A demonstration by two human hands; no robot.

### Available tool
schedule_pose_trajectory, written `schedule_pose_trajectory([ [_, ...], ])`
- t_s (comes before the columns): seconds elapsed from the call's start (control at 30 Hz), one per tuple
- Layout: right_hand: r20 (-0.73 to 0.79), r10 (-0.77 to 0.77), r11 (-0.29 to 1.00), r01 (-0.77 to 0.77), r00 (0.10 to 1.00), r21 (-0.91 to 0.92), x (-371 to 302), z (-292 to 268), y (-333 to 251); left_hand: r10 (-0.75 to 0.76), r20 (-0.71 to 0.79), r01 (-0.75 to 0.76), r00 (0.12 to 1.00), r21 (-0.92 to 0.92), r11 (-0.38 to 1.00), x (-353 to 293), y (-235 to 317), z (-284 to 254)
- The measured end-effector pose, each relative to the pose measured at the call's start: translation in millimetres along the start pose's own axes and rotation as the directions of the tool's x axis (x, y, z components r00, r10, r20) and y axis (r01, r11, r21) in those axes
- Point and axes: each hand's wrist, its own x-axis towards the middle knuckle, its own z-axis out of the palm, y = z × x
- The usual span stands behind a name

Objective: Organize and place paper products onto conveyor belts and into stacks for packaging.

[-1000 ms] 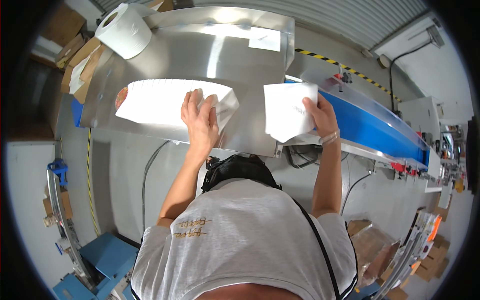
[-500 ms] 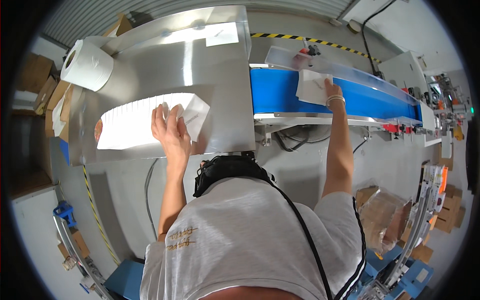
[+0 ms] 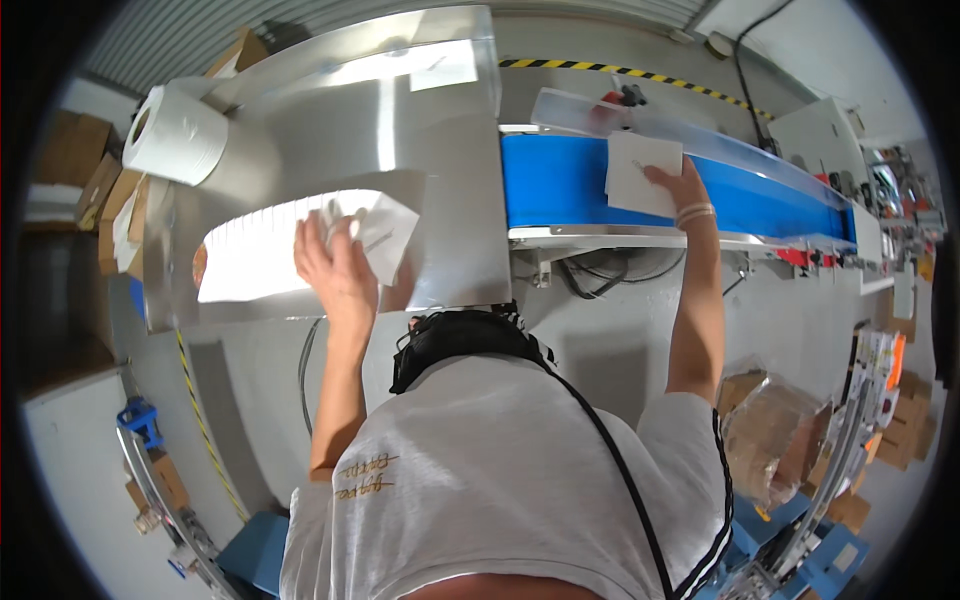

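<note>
On the steel table lies a long leaning row of flat white packets [image 3: 255, 262], their edges fanned. My left hand [image 3: 340, 270] rests on this row near its right end, fingers apart and bent over the top edges. Beside those fingers the front packet [image 3: 392, 238] leans to the right; what lies under the fingertips is hidden. Over the blue conveyor belt [image 3: 560, 180], my right hand [image 3: 682, 188] is closed on a flat white packet [image 3: 635, 170], with a finger lying across its face. The edge of another sheet or packet shows behind it.
A large white paper roll [image 3: 190, 140] stands at the table's far left corner. A white sheet [image 3: 445, 65] lies near the back edge. A clear guard rail [image 3: 730, 150] runs along the belt's far side. Cardboard boxes [image 3: 95, 190] stand left of the table.
My right hand and its packet have shifted a little right, and the packet now sits squarer to view. My left hand stays on the row; the front packet's face has turned slightly.
</note>
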Motion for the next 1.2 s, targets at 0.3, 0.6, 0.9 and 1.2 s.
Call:
schedule_pose_trajectory([
  [0.3, 0.617, -0.425, 0.889, 0.433, 0.662, 0.147, -97, 138, -58, -0.239, 0.65, 0.076, 0.722, 0.269, 0.96, 15, 29, -33],
  [0.6, 0.798, -0.344, 0.935, 0.099, 0.495, 0.342, -99, 212, -23, -0.094, 0.701, 0.664, 0.707, -0.611, 0.431, -16, 25, 13],
  [0.9, 0.664, -0.522, 0.853, 0.319, 0.535, 0.413, -106, 223, -29, -0.141, 0.614, 0.621, 0.777, -0.71, 0.332, -23, 30, 36],
  [1.2, 0.794, -0.316, 0.949, 0.174, 0.519, 0.263, -94, 202, -42, -0.16, 0.715, 0.725, 0.68, -0.625, 0.289, -17, 29, 21],
])
